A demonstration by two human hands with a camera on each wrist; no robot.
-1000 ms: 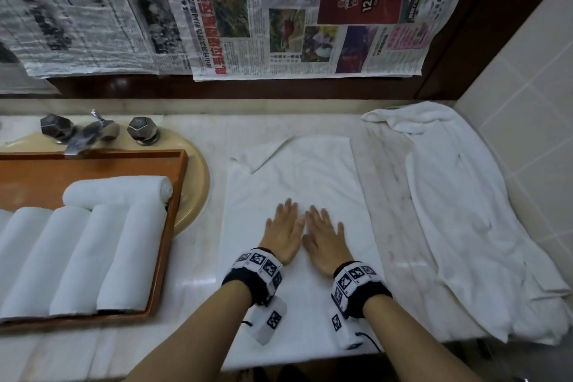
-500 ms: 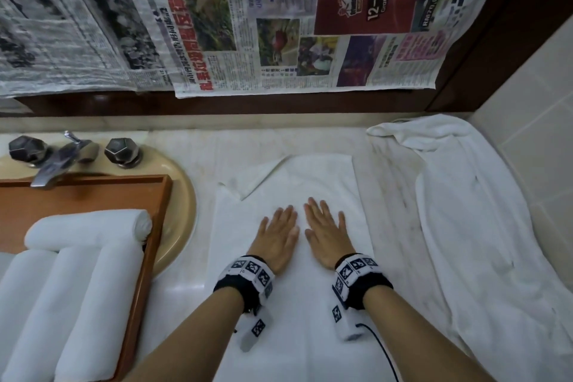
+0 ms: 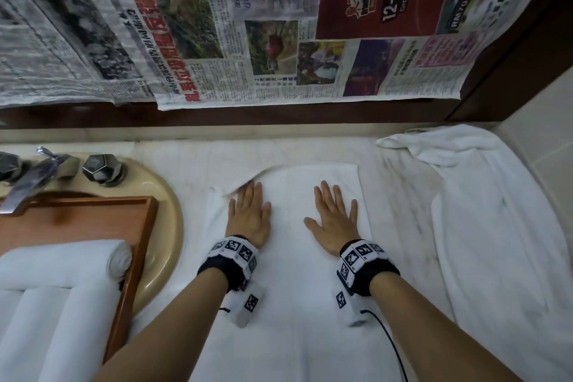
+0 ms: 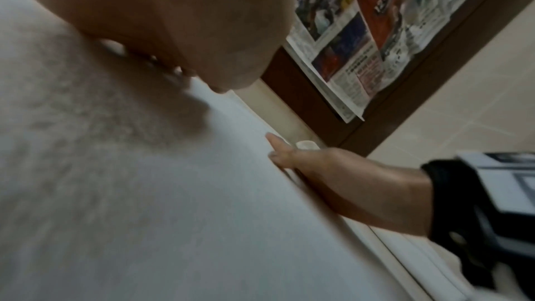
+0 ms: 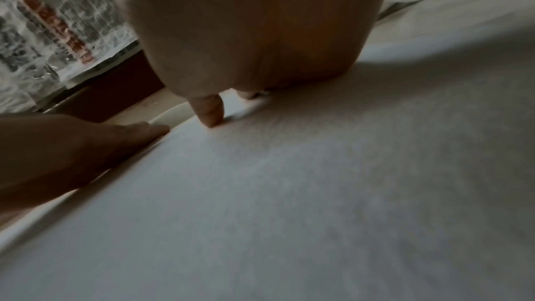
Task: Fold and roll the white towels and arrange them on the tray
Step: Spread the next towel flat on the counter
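Observation:
A white towel [image 3: 291, 282] lies spread flat on the marble counter in front of me. My left hand [image 3: 249, 211] presses flat on its left part, fingers straight, close to the towel's folded-back far-left corner [image 3: 248, 178]. My right hand [image 3: 333, 220] presses flat on the right part, fingers spread. In the wrist views both palms lie on the towel [image 4: 144, 191] [image 5: 289, 191]. A wooden tray [image 3: 136, 245] at the left holds several rolled white towels [image 3: 55, 260].
A second loose white towel [image 3: 483, 226] is heaped along the tiled right wall. A beige sink [image 3: 164, 211] with a metal tap [image 3: 28, 183] sits under the tray. Newspaper [image 3: 217, 25] hangs over the back wall.
Both hands have slid apart and further away across the towel, the left toward the left edge and the right toward the right. The camera has moved closer.

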